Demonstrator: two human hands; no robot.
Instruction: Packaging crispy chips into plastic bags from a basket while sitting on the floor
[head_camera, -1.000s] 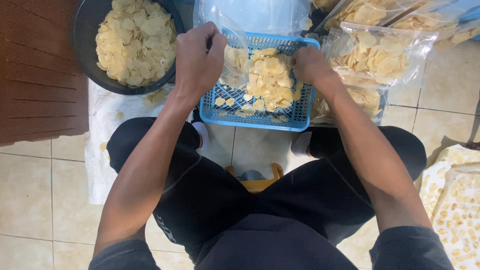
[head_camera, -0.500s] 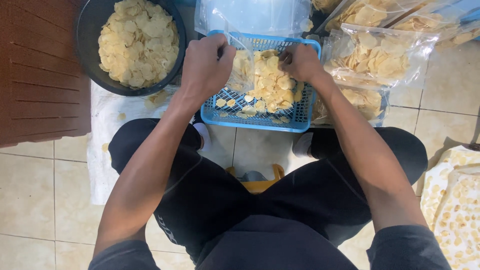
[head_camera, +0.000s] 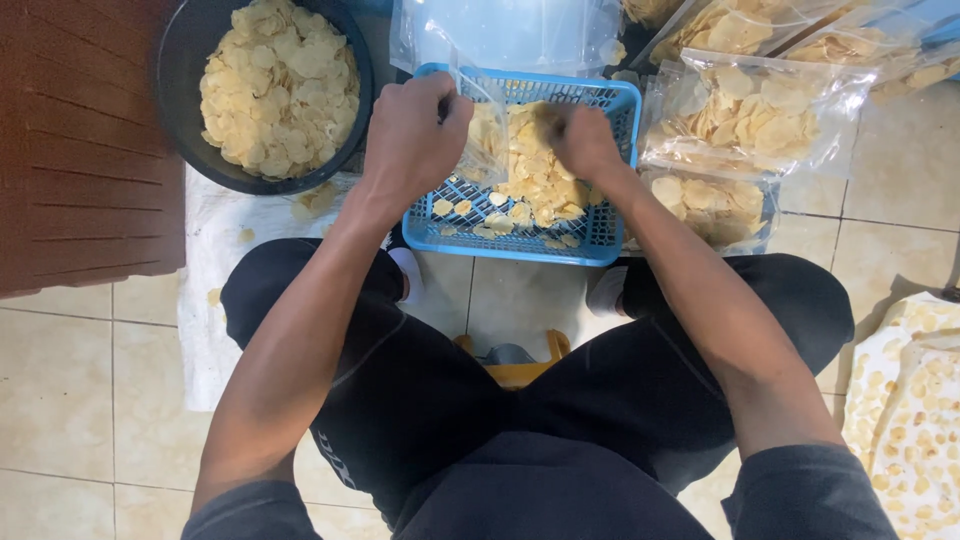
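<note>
While the left hand (head_camera: 412, 130) pinches the clear bag (head_camera: 484, 135) open over the blue basket (head_camera: 600, 235), the right hand (head_camera: 580, 138) clutches chips (head_camera: 540, 175) beside its fingers; a loose pinch could spill them.

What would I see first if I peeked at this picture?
First, the pale yellow chips piled in a blue basket at the top middle. The left hand holds a clear bag over the basket, and the right hand rests on the pile. A black bowl full of chips sits top left, with filled bags top right.
</note>
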